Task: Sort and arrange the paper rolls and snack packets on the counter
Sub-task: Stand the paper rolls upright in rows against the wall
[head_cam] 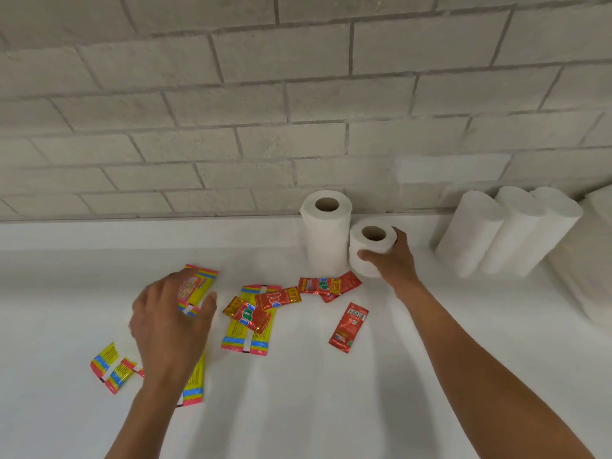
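Short roll in my right hand, a yellow packet in my left.

My right hand point(389, 256) grips the short paper roll point(371, 250) touching the tall roll point(326, 233); a careless nudge could topple it onto the red sachets point(326, 286). My left hand point(172, 323) pinches a yellow packet point(198, 286), blurred. Open table point(331, 409) lies toward me; leaning rolls point(503, 230) crowd the right.

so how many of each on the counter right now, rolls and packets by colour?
paper rolls: 5
yellow packets: 4, some partly under the left hand
red packets: 5
total: 14; the white shape at the right edge is unclear
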Action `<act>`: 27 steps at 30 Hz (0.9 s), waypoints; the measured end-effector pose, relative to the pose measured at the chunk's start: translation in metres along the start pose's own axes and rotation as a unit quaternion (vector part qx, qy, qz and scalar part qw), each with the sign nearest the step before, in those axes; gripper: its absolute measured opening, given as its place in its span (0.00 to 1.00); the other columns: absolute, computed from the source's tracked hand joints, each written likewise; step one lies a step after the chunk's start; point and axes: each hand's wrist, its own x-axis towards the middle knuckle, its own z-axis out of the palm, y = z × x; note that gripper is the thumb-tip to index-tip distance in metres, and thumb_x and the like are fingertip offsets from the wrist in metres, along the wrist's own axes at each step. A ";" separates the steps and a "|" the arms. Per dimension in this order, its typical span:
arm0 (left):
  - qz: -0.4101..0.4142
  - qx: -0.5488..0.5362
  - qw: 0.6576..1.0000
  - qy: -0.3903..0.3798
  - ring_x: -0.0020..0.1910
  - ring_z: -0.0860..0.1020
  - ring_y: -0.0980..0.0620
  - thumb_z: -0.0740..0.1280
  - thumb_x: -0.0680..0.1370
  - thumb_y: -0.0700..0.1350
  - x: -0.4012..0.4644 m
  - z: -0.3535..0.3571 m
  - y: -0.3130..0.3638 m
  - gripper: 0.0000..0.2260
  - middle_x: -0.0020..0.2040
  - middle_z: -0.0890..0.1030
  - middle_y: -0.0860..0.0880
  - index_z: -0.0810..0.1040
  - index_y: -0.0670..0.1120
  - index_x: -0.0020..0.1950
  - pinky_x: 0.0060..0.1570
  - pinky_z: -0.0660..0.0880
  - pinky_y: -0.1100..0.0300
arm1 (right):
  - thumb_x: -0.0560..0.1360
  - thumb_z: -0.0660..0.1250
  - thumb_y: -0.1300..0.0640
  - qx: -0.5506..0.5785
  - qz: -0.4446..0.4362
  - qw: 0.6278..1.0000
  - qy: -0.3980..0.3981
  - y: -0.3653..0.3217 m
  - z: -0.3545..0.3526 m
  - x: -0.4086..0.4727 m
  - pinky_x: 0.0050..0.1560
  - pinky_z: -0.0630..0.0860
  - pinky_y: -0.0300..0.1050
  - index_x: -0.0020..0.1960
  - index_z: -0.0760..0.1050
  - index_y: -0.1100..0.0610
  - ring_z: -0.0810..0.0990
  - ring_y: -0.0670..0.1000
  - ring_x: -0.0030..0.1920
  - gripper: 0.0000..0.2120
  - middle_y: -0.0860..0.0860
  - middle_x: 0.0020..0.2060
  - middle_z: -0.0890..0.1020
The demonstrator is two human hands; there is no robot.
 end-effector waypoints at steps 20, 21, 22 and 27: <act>-0.156 0.060 0.977 -0.135 0.61 0.71 0.32 0.80 0.67 0.53 -0.005 0.005 -0.088 0.37 0.70 0.65 0.47 0.65 0.57 0.71 0.52 0.71 0.42 | 0.67 0.80 0.53 -0.099 0.073 0.992 0.035 0.030 0.029 0.017 0.67 0.70 0.60 0.78 0.52 0.54 0.64 0.60 0.72 0.50 0.57 0.73 0.64; -0.154 0.058 0.979 -0.123 0.60 0.72 0.32 0.79 0.67 0.52 -0.005 0.005 -0.089 0.36 0.69 0.66 0.47 0.66 0.56 0.70 0.50 0.70 0.43 | 0.67 0.80 0.53 -0.088 0.083 0.992 0.033 0.030 0.027 0.013 0.67 0.70 0.60 0.78 0.51 0.53 0.64 0.60 0.72 0.50 0.58 0.73 0.63; -0.152 0.056 0.980 -0.115 0.59 0.72 0.32 0.79 0.67 0.52 -0.005 0.006 -0.089 0.34 0.68 0.66 0.47 0.67 0.56 0.69 0.48 0.69 0.45 | 0.67 0.79 0.53 -0.078 0.091 0.992 0.031 0.029 0.024 0.008 0.67 0.70 0.59 0.78 0.51 0.52 0.65 0.61 0.72 0.50 0.58 0.73 0.63; -0.122 0.032 0.988 -0.086 0.59 0.71 0.32 0.80 0.67 0.49 -0.004 0.006 -0.079 0.33 0.66 0.67 0.47 0.69 0.55 0.68 0.49 0.72 0.41 | 0.69 0.78 0.50 -0.050 0.111 0.992 0.023 0.021 0.012 -0.020 0.64 0.72 0.57 0.78 0.53 0.49 0.69 0.60 0.69 0.47 0.56 0.72 0.62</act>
